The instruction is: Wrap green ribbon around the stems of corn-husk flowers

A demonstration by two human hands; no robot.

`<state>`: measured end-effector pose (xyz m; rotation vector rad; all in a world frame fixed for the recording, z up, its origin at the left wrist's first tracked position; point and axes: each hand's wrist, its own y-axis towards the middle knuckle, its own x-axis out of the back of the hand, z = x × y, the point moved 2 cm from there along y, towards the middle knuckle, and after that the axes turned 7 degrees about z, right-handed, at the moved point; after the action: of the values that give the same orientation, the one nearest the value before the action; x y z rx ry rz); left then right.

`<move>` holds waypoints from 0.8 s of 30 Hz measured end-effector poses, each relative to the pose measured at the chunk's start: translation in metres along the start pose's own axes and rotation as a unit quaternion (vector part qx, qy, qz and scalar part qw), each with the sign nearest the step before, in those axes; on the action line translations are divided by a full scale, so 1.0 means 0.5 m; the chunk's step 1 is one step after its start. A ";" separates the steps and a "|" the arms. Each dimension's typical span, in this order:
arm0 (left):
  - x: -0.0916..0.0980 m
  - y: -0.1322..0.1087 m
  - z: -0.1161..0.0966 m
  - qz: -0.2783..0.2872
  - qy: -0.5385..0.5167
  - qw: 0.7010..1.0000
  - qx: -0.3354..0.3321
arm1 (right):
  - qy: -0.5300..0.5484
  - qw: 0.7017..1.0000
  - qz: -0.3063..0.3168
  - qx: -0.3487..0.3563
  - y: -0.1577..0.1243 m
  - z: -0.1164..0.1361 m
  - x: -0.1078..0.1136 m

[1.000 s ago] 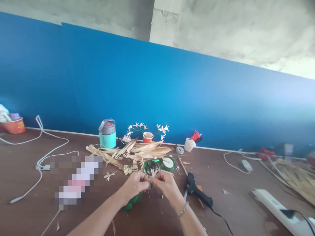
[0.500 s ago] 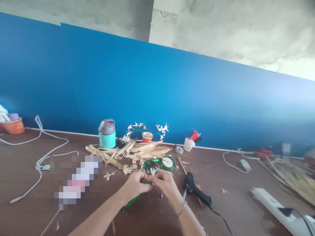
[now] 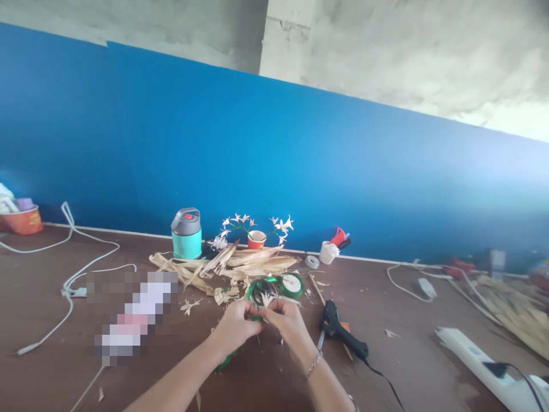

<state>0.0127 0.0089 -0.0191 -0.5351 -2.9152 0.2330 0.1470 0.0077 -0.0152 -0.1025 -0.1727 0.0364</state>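
Note:
My left hand (image 3: 235, 327) and my right hand (image 3: 288, 324) meet over the brown table (image 3: 420, 355), fingers pinched together on a small pale straw flower (image 3: 266, 299) wrapped with green tape. A green tape roll (image 3: 226, 359) shows under my left wrist. Just beyond the hands lie scissors (image 3: 259, 293) and another green tape roll (image 3: 292, 284). My right wrist wears a bracelet.
Dried husks (image 3: 227, 264) are piled behind, with a teal flask (image 3: 187, 233), a red cup of straw flowers (image 3: 257, 238) and a white cup of pens (image 3: 330, 250). A black glue gun (image 3: 343, 334) lies right of my hands. White cables (image 3: 72, 274) and a power strip (image 3: 489, 363) flank the area.
The hands have stayed together on the small flower, shifting slightly; the green roll under my left wrist shows less.

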 end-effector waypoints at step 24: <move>0.003 -0.001 -0.003 0.046 -0.066 0.997 0.004 | 0.104 0.994 0.016 -0.019 0.000 -0.013 -0.007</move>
<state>0.0116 0.0090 -0.0173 -0.6775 -3.0182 0.3034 0.1446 0.0068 -0.0223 -0.1462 0.0358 0.0533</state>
